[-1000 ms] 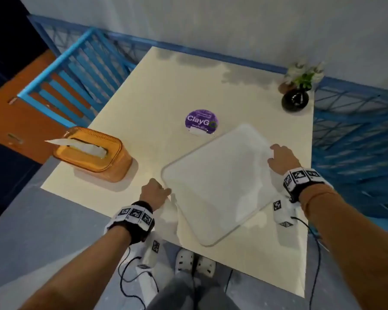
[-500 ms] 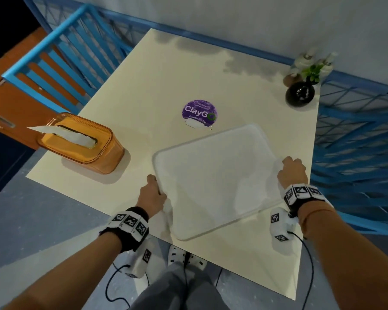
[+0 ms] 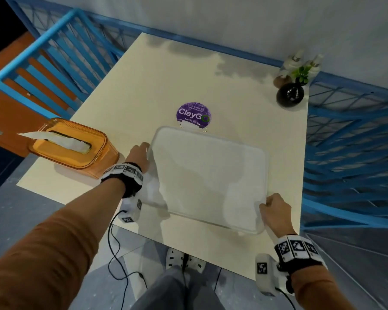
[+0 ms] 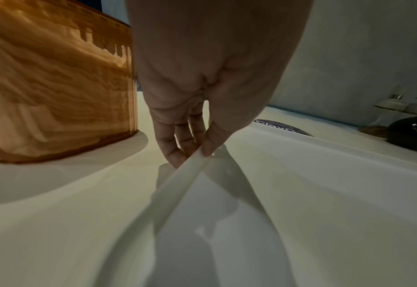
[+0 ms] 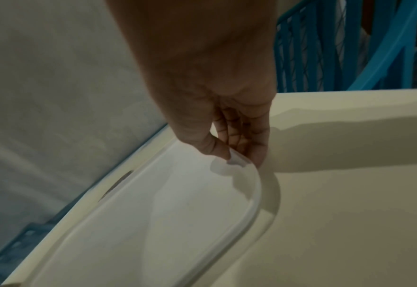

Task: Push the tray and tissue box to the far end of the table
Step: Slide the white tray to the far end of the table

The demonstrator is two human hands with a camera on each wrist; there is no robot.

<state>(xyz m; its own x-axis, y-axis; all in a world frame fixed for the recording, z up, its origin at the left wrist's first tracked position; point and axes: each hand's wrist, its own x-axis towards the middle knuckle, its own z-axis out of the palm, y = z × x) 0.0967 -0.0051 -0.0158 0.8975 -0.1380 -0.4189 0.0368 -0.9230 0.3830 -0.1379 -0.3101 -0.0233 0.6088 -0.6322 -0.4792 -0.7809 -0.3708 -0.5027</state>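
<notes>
A white rectangular tray (image 3: 208,177) lies flat on the cream table (image 3: 143,86), its far edge touching a purple round sticker (image 3: 193,113). My left hand (image 3: 139,155) pinches the tray's left rim (image 4: 190,167) between thumb and fingers. My right hand (image 3: 274,209) pinches the rim at the tray's near right corner (image 5: 236,159). The orange translucent tissue box (image 3: 72,147), with a white tissue sticking out, stands at the table's left edge, just left of my left hand. In the left wrist view the tissue box (image 4: 55,81) fills the left side.
A black round vase (image 3: 289,95) with a green sprig and two small bottles (image 3: 296,61) stand at the table's far right corner. Blue railings (image 3: 349,153) run along the left, right and far sides. A grey wall rises behind the table.
The tray has turned clockwise and slid away from me, now reaching the purple sticker. My left hand moved forward along the left rim; my right hand came back to the near right corner.
</notes>
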